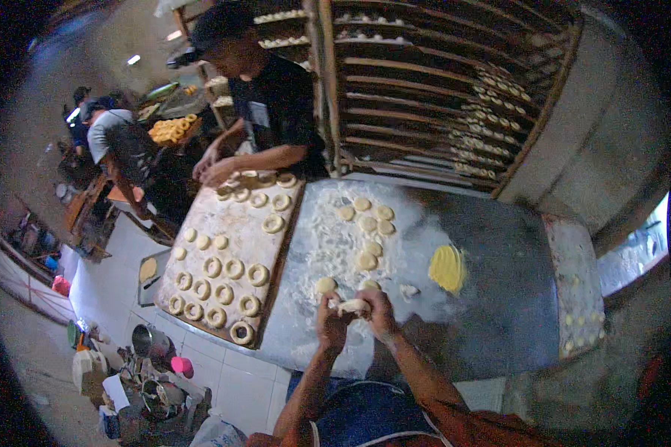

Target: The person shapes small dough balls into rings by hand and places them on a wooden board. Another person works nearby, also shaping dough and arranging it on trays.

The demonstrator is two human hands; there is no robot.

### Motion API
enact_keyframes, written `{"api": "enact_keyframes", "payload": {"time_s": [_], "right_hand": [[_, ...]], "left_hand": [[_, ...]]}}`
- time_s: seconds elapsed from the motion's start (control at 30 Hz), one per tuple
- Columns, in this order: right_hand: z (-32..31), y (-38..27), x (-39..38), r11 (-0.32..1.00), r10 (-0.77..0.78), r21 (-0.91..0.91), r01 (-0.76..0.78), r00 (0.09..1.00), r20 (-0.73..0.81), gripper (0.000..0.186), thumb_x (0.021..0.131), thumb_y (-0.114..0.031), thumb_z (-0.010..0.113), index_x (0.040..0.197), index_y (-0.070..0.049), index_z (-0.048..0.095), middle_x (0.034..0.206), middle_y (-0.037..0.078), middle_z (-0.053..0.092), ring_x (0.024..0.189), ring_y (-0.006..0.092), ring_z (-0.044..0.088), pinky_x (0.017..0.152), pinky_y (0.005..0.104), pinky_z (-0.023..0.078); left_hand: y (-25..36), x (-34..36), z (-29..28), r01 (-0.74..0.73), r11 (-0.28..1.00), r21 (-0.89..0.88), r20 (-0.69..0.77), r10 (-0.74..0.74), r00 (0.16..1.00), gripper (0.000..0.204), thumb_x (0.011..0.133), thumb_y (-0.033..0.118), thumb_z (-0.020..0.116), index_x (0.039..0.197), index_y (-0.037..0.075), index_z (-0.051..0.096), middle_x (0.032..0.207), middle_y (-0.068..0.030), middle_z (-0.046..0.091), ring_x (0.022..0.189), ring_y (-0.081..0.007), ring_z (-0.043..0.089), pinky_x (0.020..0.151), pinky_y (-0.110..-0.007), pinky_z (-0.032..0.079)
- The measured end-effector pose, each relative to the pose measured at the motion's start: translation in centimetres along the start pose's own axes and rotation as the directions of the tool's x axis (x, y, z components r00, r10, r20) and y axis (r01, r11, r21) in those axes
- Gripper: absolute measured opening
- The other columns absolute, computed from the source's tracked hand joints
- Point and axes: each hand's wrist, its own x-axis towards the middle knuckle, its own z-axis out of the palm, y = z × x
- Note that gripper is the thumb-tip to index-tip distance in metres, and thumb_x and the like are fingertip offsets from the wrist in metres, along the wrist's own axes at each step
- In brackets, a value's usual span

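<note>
Between my left hand (331, 325) and my right hand (381, 314) is a pale dough piece (354, 306), gripped from both sides above the near part of the metal table. Its middle is partly hidden by my fingers. Just beyond my hands lie a round dough ball (325, 285) and another dough ball (370, 284), partly covered by my right hand. Farther off, several flattened dough rounds (367, 260) rest on the floured surface. To my left, a wooden board (224, 197) bears rows of dough rings (234, 269) and a few small dough rounds (203, 242).
A yellow smear of fat (446, 268) is on the metal table (499, 298). Across the board, a co-worker (276, 97) handles dough rings. Tall racks (417, 82) holding dough trays stand behind. Pots (150, 340) and containers crowd the floor at lower left; another dough tray (581, 298) lies at right.
</note>
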Motion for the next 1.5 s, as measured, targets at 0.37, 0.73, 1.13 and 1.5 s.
{"api": "enact_keyframes", "payload": {"time_s": [0.37, 0.73, 1.13, 1.5], "right_hand": [[-0.7, 3.0, 2.4, 0.841, -0.202, -0.494, 0.222, 0.975, 0.094, 0.034, 0.096, -0.026, 0.052, 0.121, -0.004, 0.057, 0.087, 0.011, 0.062, 0.075, 0.0222, 0.062, 0.065, 0.0364, 0.049], [7.2, 1.6, 1.1, 0.805, -0.086, -0.577, 0.142, 0.989, 0.122, 0.032, 0.094, -0.025, 0.052, 0.116, -0.002, 0.058, 0.079, 0.013, 0.06, 0.068, 0.0269, 0.059, 0.064, 0.0393, 0.048], [18.7, 5.8, 5.9, 0.643, 0.027, -0.749, 0.159, 0.973, 0.23, 0.031, 0.091, -0.024, 0.053, 0.11, 0.0, 0.059, 0.071, 0.015, 0.057, 0.062, 0.0321, 0.056, 0.062, 0.0424, 0.046], [26.0, 12.1, 8.2, 0.354, -0.054, -0.765, 0.537, 0.829, 0.557, 0.03, 0.089, -0.024, 0.053, 0.105, 0.001, 0.06, 0.063, 0.016, 0.055, 0.055, 0.0368, 0.053, 0.06, 0.0452, 0.045]], "left_hand": [[-5.6, 3.7, -2.7, -0.043, 0.999, -0.033, -0.216, 0.035, 0.976, 0.028, 0.097, 0.028, 0.052, 0.105, 0.002, 0.053, 0.101, -0.0108, 0.058, 0.071, -0.0206, 0.058, 0.059, -0.04, 0.048], [-1.3, 3.8, -5.6, -0.022, 0.995, 0.096, -0.191, 0.04, 0.981, 0.027, 0.099, 0.03, 0.046, 0.101, 0.004, 0.053, 0.09, -0.0089, 0.057, 0.075, -0.0231, 0.06, 0.066, -0.039, 0.049], [8.6, 9.1, -14.4, -0.107, 0.978, 0.18, -0.239, 0.149, 0.959, 0.025, 0.095, 0.028, 0.047, 0.09, 0.004, 0.048, 0.081, -0.0057, 0.05, 0.071, -0.022, 0.054, 0.063, -0.036, 0.044], [15.8, 9.1, -23.2, -0.214, 0.874, 0.436, -0.257, 0.349, 0.901, 0.025, 0.092, 0.026, 0.048, 0.081, 0.004, 0.043, 0.072, -0.0027, 0.043, 0.068, -0.021, 0.048, 0.06, -0.034, 0.039]]}}
